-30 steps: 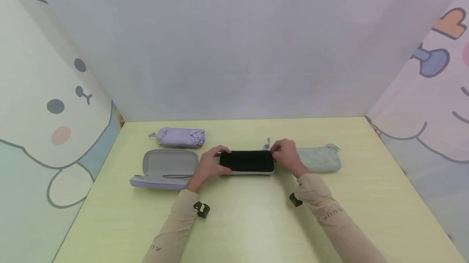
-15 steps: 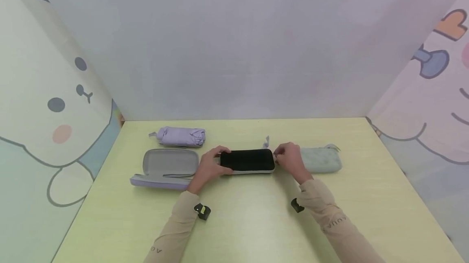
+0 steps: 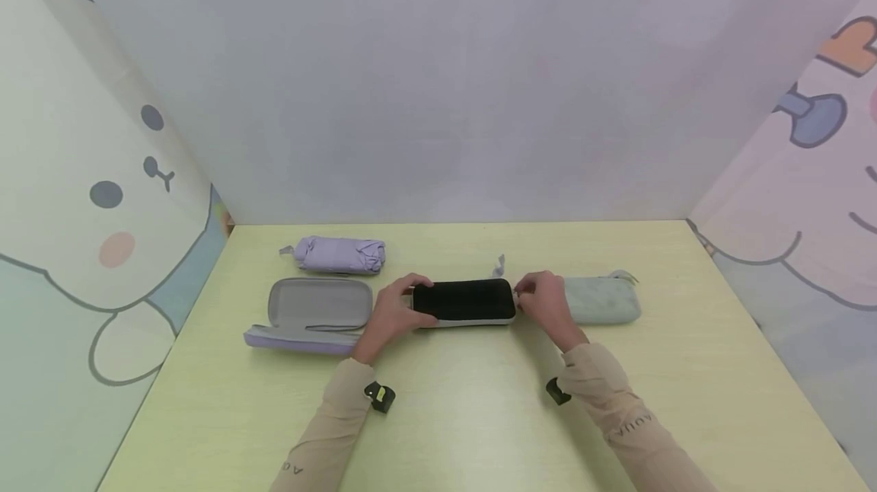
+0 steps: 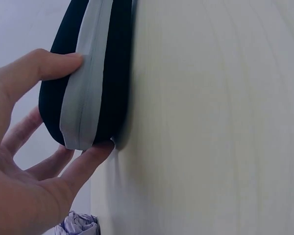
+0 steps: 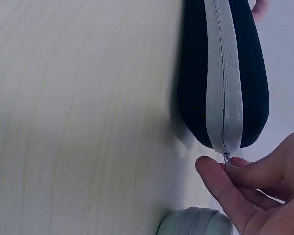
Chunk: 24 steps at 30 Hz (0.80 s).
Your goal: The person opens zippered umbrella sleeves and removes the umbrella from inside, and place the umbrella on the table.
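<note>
A black zip case (image 3: 464, 300) with a light grey zipper band lies closed on the table in the head view. My left hand (image 3: 397, 308) grips its left end. In the left wrist view the thumb (image 4: 63, 66) presses on the grey band (image 4: 85, 98), and other fingers reach around the end. At the opposite end, my right hand (image 3: 546, 300) pinches the small metal zipper pull (image 5: 227, 158) between thumb and finger. In the right wrist view the band's zipper line (image 5: 223, 83) runs closed up to that pull.
Left of the case lies an open grey-lined lilac case (image 3: 319, 301), with a wrapped lilac bundle (image 3: 339, 255) behind it. A pale green pouch (image 3: 601, 300) lies just right of my right hand. Behind the black case a small lilac tab (image 3: 499, 266) sticks up.
My right hand has come from the back right corner of the black case around to the middle of its right end. The left hand keeps its grip in place.
</note>
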Tool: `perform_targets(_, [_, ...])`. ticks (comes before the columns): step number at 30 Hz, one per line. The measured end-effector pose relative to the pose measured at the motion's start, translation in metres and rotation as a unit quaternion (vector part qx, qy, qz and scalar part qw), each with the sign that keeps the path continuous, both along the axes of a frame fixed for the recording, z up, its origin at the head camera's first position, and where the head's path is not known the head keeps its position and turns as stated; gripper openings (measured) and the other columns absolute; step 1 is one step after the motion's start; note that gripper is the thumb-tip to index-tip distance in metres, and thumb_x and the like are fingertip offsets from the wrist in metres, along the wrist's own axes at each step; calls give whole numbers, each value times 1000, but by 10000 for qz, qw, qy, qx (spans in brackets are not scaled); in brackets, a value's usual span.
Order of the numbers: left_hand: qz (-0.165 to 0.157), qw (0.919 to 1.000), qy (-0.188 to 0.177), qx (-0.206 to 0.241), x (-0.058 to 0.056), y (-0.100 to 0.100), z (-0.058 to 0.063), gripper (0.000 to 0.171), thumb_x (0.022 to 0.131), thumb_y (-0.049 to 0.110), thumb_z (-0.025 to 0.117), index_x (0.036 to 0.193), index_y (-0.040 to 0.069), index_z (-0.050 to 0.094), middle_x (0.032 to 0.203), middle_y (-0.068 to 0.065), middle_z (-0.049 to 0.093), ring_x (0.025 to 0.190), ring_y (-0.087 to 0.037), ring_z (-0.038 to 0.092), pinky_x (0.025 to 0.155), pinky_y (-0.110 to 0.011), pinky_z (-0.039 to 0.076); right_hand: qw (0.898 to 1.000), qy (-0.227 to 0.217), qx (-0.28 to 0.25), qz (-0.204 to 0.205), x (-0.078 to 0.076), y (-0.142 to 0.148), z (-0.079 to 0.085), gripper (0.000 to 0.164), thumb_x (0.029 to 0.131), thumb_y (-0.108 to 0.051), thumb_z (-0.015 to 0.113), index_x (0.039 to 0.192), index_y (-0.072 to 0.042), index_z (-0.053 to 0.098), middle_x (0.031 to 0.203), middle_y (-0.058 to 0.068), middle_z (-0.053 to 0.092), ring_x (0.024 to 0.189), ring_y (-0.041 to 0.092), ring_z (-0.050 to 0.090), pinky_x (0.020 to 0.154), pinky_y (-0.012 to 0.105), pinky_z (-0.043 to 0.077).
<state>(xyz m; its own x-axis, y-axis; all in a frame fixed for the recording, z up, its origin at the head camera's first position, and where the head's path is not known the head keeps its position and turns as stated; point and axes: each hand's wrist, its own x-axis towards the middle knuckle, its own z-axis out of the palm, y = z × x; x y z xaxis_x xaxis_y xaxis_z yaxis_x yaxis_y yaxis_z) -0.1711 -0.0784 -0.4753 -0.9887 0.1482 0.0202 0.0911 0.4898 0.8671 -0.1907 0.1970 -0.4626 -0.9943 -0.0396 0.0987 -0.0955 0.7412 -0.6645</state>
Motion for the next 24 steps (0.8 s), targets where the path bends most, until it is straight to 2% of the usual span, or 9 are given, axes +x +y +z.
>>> perform_targets(11, [71, 10000, 29, -12, 0, 0, -2, 54, 58, 13, 89, 106, 23, 66, 121, -1, 59, 110, -27, 54, 88, -43, 45, 9999, -93, -37, -59, 8, -1, -1, 19, 68, 9, 57, 77, 2, 72, 71, 10, 67, 61, 20, 54, 56, 30, 44])
perform_targets(24, [28, 9999, 86, 99, 2, 1, 1, 52, 59, 12, 88, 105, 20, 66, 121, -5, 60, 110, -30, 54, 88, -44, 46, 9996, 260, -110, 0, 13, 0, -6, 17, 69, 9, 60, 77, 1, 72, 72, 9, 68, 66, 21, 59, 61, 34, 47])
